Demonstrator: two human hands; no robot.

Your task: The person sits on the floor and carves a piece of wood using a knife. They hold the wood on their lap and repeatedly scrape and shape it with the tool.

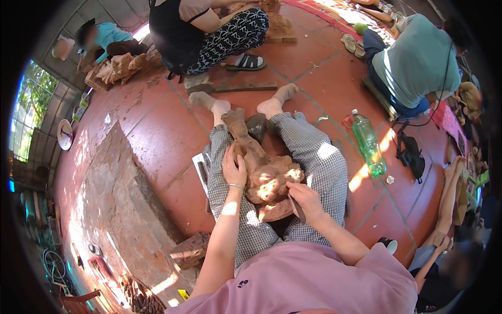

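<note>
A brown carved wooden figure (266,180) lies between my thighs, its narrow end toward my feet and its knobbly, face-like end toward me. My left hand (234,166) rests along the figure's left side with the fingers stretched out. On the right, my right hand (307,200) is closed around a thin dark hand tool (297,209), close to the figure's knobbly end. Whether the tool's tip touches the wood, I cannot tell; its exact kind is unclear. Beyond the figure, a dark wedge-shaped block (256,127) stands between my ankles.
A green plastic bottle (367,142) stands right of my knee, near a black strapped item (411,157). At left lies a large rough slab (117,191), with a wood block (190,250) near my left elbow. Other people (418,57) sit ahead and to the right.
</note>
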